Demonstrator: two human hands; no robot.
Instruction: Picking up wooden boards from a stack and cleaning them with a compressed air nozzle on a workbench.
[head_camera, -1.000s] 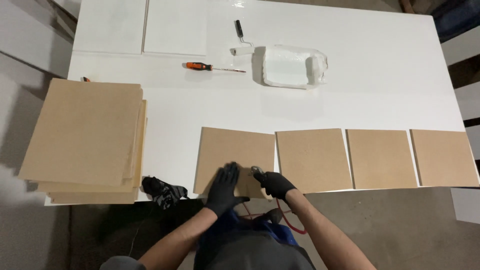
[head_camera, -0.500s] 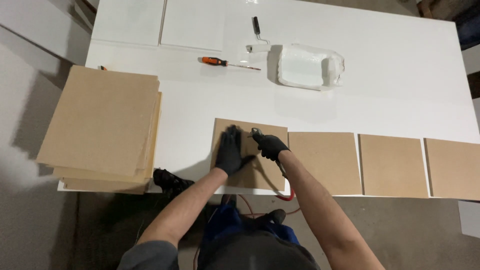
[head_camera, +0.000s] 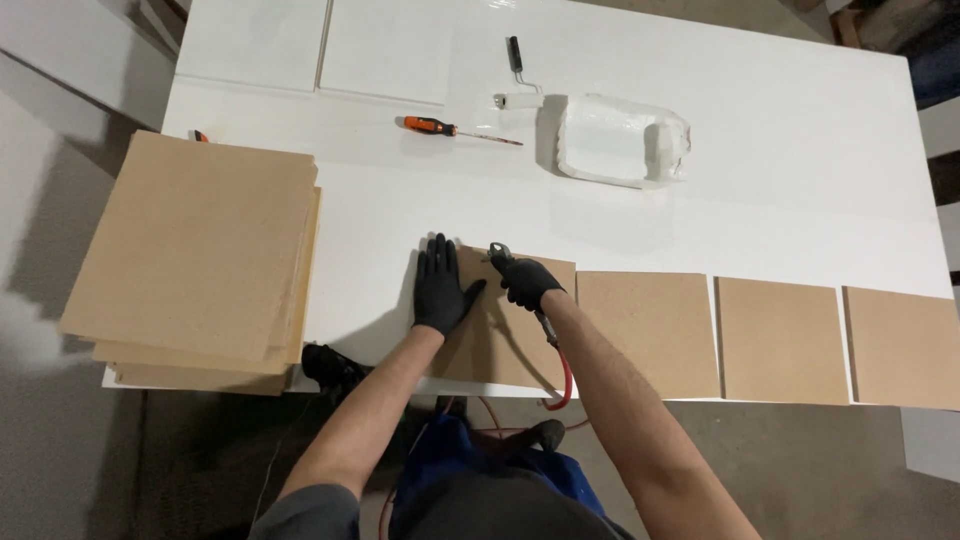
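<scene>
A square brown fibreboard panel (head_camera: 500, 330) lies flat at the near edge of the white worktop (head_camera: 800, 180), leftmost in a row with three matching panels (head_camera: 785, 338) set edge to edge to its right. The left hand (head_camera: 440, 290), in a black glove, lies palm down on the panel's far left corner, fingers spread wide, apparently to keep the board from sliding. The right hand (head_camera: 525, 282), also gloved, is closed around a small air blow gun (head_camera: 500, 255) fed by a red hose (head_camera: 562, 375), its nozzle aimed low over the panel's far edge. Well to the left sits a stack of the same boards (head_camera: 200, 250); farther back lie an orange-handled screwdriver (head_camera: 450, 128), a paint roller (head_camera: 517, 85) and a white paint tray (head_camera: 620, 140).
</scene>
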